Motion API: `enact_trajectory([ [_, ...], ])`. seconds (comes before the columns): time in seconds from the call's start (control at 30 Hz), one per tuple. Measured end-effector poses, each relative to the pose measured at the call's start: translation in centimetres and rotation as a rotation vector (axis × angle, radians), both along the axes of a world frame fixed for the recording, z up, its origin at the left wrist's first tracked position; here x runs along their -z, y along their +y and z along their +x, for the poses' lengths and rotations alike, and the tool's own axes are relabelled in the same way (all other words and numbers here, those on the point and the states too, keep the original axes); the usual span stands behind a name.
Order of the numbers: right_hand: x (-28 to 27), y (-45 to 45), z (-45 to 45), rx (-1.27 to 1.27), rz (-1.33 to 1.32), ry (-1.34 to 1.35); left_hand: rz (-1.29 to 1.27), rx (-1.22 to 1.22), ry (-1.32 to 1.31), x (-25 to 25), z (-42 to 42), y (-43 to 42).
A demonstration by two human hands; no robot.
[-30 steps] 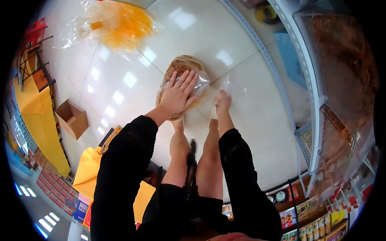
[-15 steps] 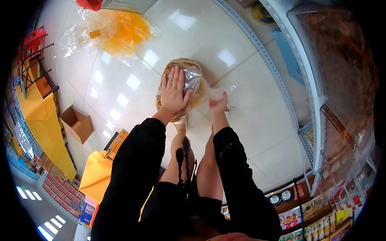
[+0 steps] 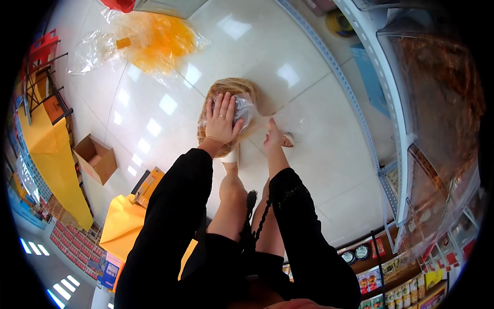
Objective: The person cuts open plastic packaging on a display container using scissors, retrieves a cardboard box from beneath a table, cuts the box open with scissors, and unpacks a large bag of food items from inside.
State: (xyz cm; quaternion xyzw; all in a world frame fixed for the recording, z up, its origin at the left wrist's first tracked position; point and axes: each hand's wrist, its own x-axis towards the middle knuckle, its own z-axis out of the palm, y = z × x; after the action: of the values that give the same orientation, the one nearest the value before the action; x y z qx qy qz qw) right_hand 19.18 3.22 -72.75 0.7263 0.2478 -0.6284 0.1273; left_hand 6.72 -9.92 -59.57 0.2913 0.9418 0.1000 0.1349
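A large clear bag of brownish, strand-like goods point(image 3: 234, 86) lies on the glossy tiled floor before my feet. My left hand point(image 3: 222, 119) rests flat on top of it, fingers stretched out, with a ring on one finger. Crumpled clear plastic point(image 3: 244, 109) shows just right of that hand. To the right of the bag my right hand point(image 3: 274, 135) is raised above the floor, thumb or a finger pointing up; the rest of its fingers are partly hidden. Faint transparent film point(image 3: 296, 121) extends beyond it, and whether the hand touches it is unclear.
Crumpled clear and orange plastic point(image 3: 159, 38) lies at the upper left. An open cardboard box point(image 3: 96, 158) stands at the left, near yellow-covered tables point(image 3: 51, 154). A metal rack point(image 3: 401, 129) with bagged brown goods rises at the right. Packaged goods point(image 3: 404, 293) fill shelves at the lower right.
My right hand has moved left, closer to the bag, and the film beside it has shifted. My left hand has slid slightly left on the bag and now lies flatter. My right foot now shows beside the right hand.
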Motion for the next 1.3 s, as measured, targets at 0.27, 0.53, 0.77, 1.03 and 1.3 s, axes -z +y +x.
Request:
enact_trajectory([
  [0.27,3.0,-1.6,0.6,0.365,-0.072,0.073,-0.061,-0.003,-0.009,2.2,-0.2,-1.2],
  [0.53,1.8,-1.5,-0.3,0.858,-0.2,0.237,-0.094,0.001,-0.056,5.5,0.6,0.3],
  [0.77,5.5,-3.4,-3.8,0.5,-0.32,0.616,0.049,-0.005,-0.009,4.5,-1.0,0.4],
  [1.03,7.1,-2.7,-1.9,0.273,-0.118,0.402,0.374,-0.306,-0.366,2.4,-0.9,-6.0],
  [1.3,-1.3,-7.3,2.2,0.385,-0.229,0.466,-0.094,-0.201,-0.653,-5.3,-2.7,-8.9],
])
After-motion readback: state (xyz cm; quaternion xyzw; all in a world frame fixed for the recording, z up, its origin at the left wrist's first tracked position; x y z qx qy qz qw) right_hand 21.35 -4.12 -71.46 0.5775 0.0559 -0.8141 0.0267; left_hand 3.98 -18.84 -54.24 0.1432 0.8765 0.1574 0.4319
